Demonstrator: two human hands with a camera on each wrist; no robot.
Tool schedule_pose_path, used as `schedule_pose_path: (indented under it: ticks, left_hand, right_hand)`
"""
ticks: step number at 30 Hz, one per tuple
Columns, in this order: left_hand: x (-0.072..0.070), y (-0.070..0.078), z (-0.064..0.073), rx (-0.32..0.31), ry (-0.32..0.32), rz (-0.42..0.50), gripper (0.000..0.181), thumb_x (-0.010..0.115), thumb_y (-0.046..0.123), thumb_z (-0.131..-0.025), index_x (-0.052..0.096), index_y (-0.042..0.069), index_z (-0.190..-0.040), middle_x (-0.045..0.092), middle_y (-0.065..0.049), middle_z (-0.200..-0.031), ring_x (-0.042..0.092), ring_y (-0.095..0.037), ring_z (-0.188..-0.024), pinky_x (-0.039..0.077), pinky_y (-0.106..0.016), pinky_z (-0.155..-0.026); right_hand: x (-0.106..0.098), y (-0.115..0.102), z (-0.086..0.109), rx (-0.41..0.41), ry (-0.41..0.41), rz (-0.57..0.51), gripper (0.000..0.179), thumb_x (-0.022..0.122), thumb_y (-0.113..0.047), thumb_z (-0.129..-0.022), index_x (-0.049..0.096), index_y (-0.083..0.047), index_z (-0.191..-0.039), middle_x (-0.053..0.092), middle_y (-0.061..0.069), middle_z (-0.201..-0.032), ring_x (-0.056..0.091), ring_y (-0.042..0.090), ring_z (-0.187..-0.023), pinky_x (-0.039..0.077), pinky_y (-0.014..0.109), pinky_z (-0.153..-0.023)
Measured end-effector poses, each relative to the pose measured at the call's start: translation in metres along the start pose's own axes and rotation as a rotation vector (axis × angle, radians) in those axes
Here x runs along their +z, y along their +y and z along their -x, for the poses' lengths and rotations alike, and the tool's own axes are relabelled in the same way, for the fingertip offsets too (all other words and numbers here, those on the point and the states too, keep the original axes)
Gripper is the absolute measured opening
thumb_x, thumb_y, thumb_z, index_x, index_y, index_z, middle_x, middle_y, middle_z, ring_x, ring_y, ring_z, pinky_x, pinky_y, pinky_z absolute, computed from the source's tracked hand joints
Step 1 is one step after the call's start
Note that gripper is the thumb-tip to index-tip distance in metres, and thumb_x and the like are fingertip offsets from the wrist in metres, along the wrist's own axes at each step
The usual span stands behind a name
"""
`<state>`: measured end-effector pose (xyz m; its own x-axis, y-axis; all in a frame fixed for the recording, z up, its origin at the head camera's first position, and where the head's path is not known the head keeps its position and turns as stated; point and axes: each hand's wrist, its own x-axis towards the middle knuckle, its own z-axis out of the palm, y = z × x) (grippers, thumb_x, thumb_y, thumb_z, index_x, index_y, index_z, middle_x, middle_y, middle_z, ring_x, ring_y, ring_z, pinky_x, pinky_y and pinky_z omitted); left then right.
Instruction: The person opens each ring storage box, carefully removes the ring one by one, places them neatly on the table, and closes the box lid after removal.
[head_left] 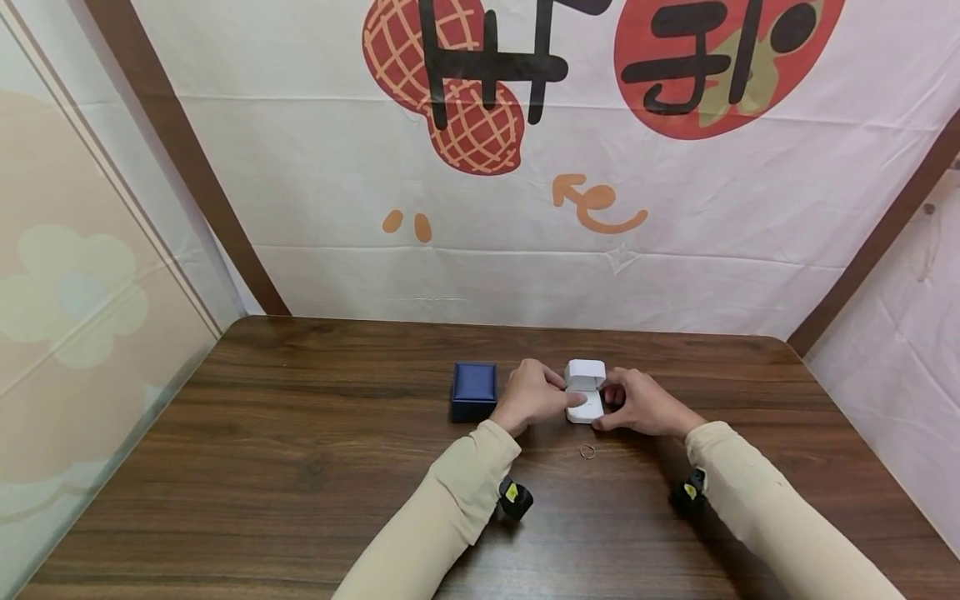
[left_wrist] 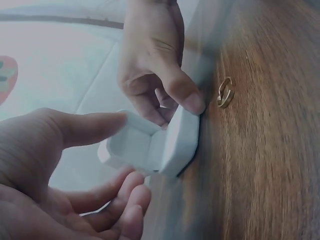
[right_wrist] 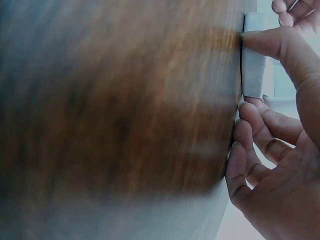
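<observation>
A white ring box (head_left: 585,406) stands on the table with its lid (head_left: 586,372) raised. My left hand (head_left: 534,395) is at the box's left side; its thumb (left_wrist: 95,127) touches the lid's edge and its fingers curl at the opposite edge. My right hand (head_left: 643,403) grips the lower part from the right, its thumb (right_wrist: 267,42) on the front and its fingers around the far side. A gold ring (left_wrist: 226,92) lies on the wood in front of the box. Whether anything sits inside the box is too small to tell.
A dark blue box (head_left: 474,392) with its lid down stands left of my left hand. Everything rests on a brown wooden table (head_left: 300,467). Behind the table hangs a white printed cloth (head_left: 315,208), with more cloth at both sides.
</observation>
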<state>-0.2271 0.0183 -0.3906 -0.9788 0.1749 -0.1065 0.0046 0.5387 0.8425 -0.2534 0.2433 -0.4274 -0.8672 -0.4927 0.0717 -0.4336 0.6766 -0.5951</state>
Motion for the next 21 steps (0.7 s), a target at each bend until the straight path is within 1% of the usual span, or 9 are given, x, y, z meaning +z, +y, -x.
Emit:
schedule_pose_path:
  ticks: [5, 7, 9, 13, 17, 21]
  left_hand:
    - [0.003, -0.003, -0.004, -0.017, 0.024, 0.147, 0.055, 0.085, 0.04, -0.082, 0.071, -0.003, -0.113, 0.07, -0.005, -0.097, 0.064, -0.019, -0.09, 0.052, -0.031, -0.074]
    - [0.005, -0.004, -0.006, -0.034, 0.029, 0.2, 0.062, 0.084, 0.045, -0.082, 0.068, -0.004, -0.118, 0.069, -0.008, -0.103, 0.064, -0.02, -0.095, 0.052, -0.033, -0.078]
    - [0.005, -0.005, -0.009, -0.065, 0.03, 0.25, 0.066, 0.081, 0.049, -0.083, 0.066, -0.003, -0.12, 0.068, -0.01, -0.111, 0.062, -0.023, -0.103, 0.052, -0.036, -0.084]
    - [0.007, -0.006, -0.014, -0.106, 0.029, 0.306, 0.069, 0.076, 0.056, -0.086, 0.066, -0.003, -0.12, 0.064, -0.014, -0.122, 0.059, -0.027, -0.114, 0.049, -0.043, -0.094]
    - [0.009, -0.006, -0.018, -0.143, 0.014, 0.34, 0.069, 0.075, 0.058, -0.086, 0.066, -0.003, -0.117, 0.062, -0.014, -0.123, 0.057, -0.029, -0.118, 0.047, -0.046, -0.099]
    - [0.012, -0.005, -0.022, -0.178, -0.009, 0.356, 0.067, 0.077, 0.056, -0.085, 0.066, -0.003, -0.115, 0.061, -0.014, -0.123, 0.055, -0.03, -0.121, 0.044, -0.049, -0.102]
  right_hand:
    - [0.0, 0.001, 0.0, 0.016, -0.008, -0.001, 0.035, 0.091, -0.019, -0.073, 0.065, -0.006, -0.092, 0.057, 0.001, -0.081, 0.052, 0.016, -0.075, 0.044, 0.029, -0.067]
    - [0.0, 0.001, 0.0, 0.019, -0.014, -0.001, 0.035, 0.091, -0.019, -0.073, 0.065, -0.006, -0.093, 0.057, 0.001, -0.081, 0.052, 0.017, -0.076, 0.045, 0.029, -0.067]
    - [0.0, 0.0, 0.0, 0.02, -0.013, 0.001, 0.035, 0.091, -0.019, -0.073, 0.065, -0.005, -0.094, 0.057, 0.001, -0.081, 0.052, 0.017, -0.076, 0.045, 0.029, -0.067]
    - [0.0, -0.002, 0.0, 0.017, -0.003, -0.005, 0.037, 0.092, -0.018, -0.072, 0.066, -0.004, -0.094, 0.058, 0.002, -0.081, 0.052, 0.016, -0.075, 0.044, 0.028, -0.067]
    - [-0.001, -0.004, 0.0, 0.011, -0.001, -0.013, 0.038, 0.093, -0.018, -0.071, 0.066, -0.002, -0.094, 0.057, 0.003, -0.081, 0.052, 0.017, -0.075, 0.044, 0.028, -0.067]
    - [-0.002, -0.006, 0.0, 0.008, -0.005, -0.007, 0.039, 0.093, -0.019, -0.072, 0.066, -0.002, -0.095, 0.057, 0.002, -0.081, 0.052, 0.016, -0.075, 0.044, 0.028, -0.067]
